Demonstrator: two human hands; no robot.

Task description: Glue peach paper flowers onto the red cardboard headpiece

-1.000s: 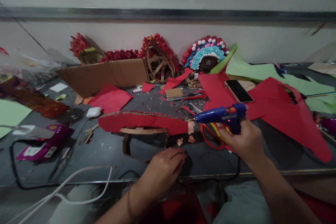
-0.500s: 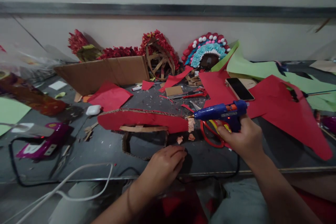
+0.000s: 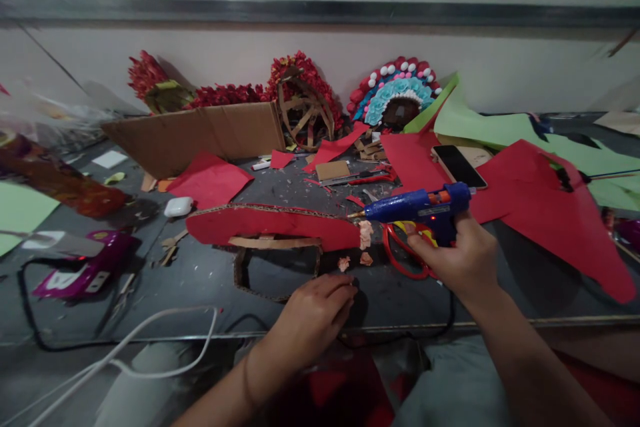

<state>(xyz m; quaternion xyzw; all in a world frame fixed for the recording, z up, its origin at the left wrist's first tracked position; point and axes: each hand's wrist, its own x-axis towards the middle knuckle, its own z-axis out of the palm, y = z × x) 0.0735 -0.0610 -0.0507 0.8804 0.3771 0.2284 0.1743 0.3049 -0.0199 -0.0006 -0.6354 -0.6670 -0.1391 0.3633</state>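
My right hand is wrapped around a blue hot glue gun with a glowing red light. The gun's nozzle lies over the right end of a red-covered cardboard piece, by its upper edge; whether they touch I cannot tell. A cardboard band loop extends from this piece towards me. Crumpled peach paper bits sit at its right end and just below. Near them, my left hand rests low over the table, fingers curled together; their undersides are hidden. Red-handled scissors lie beneath the gun.
Red paper sheets, a phone and green paper spread over the right side. Flower-decorated headpieces lean on the wall behind a cardboard panel. At left are a white earbud case, a purple box and cables.
The glue gun's nozzle has moved slightly left along the upper edge of the red-covered piece. My left hand stays nearly in place. The whole view has shifted slightly.
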